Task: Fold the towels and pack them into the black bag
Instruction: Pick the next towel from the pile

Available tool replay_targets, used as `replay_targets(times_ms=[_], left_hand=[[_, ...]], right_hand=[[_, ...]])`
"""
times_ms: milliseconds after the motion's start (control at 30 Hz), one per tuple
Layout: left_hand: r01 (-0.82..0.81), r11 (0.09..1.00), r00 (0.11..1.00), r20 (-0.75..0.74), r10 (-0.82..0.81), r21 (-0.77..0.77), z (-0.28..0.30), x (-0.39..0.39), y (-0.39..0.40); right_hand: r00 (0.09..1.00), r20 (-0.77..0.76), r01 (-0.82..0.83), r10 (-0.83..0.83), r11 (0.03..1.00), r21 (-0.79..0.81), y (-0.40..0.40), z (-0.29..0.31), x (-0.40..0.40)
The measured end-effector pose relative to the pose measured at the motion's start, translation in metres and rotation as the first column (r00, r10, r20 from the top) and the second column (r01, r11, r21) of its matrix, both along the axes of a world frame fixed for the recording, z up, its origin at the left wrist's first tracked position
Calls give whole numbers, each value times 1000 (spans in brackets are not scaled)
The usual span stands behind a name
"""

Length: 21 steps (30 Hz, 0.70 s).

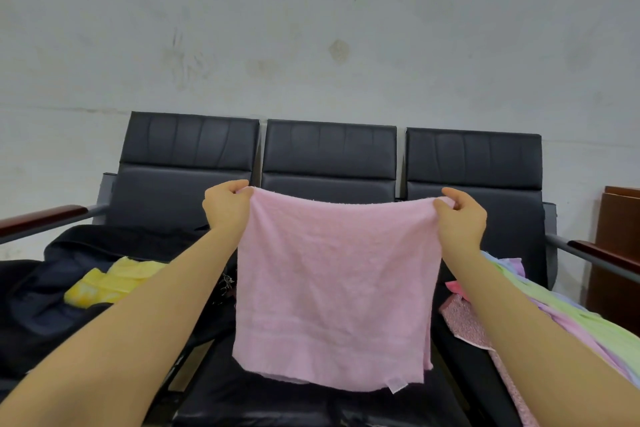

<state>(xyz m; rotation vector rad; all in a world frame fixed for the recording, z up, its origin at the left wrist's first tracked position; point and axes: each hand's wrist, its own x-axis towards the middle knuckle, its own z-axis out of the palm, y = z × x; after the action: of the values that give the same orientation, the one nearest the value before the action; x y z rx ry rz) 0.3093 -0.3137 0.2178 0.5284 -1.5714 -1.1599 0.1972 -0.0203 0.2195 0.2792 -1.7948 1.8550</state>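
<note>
Both hands pinching the top corners of the pink towel: left hand curled on the top left corner, right hand curled on the top right corner, thumbs and fingers closed tight on the cloth. Held up in the air with arms out straight. Hanging down flat and doubled over, top edge dipping a little between the two hands, small white tag at the bottom right corner.

Behind all of it, a big pale wall with a few dull marks. Against the wall, a row of three black seats joined side by side, with brown wooden armrests at each end. Pink towel hanging right in front of the middle seat.

On the left seat, the black bag, lying open and slumped. Inside it, a yellow towel, folded, partly hidden by the left arm.

On the right seat, a pile of more towels under the right arm: light green on top, pale purple and pink below, and a pink spotted one sticking out on the near side.

At the far right edge, part of a brown wooden cabinet beside the seats.

Near the bag's right side, something small and dark like a zip pull, too small to tell for sure.
</note>
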Motion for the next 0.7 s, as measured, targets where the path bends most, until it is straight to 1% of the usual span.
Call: replay_targets(times_ms=[167,300,400,467,533,600,633,700], left_hand=[[-43,994,994,99,53,-103,3,6,-5],[-67,974,956,266,125,-215,-4,14,-7],[-84,956,929,325,177,-281,-10,17,-8],[-50,957,909,384,163,-286,-12,19,-8],[24,967,894,438,93,-254,-11,21,-6],[79,971,909,416,22,-224,-9,22,-6],[84,973,926,378,3,-213,-8,23,-6],[91,987,960,275,-51,-135,-3,26,-6]], right_hand=[[999,-3,49,-49,988,150,4,4,-3],[996,-28,86,-82,979,187,5,0,-2],[990,-43,138,-132,974,182,3,-6,-5],[990,-36,143,-139,975,169,1,-7,-2],[994,-8,109,-110,973,204,0,-7,-1],[993,42,97,-107,975,200,2,-3,2],[994,55,83,-93,983,164,4,-2,3],[997,66,32,-37,997,64,5,1,6]])
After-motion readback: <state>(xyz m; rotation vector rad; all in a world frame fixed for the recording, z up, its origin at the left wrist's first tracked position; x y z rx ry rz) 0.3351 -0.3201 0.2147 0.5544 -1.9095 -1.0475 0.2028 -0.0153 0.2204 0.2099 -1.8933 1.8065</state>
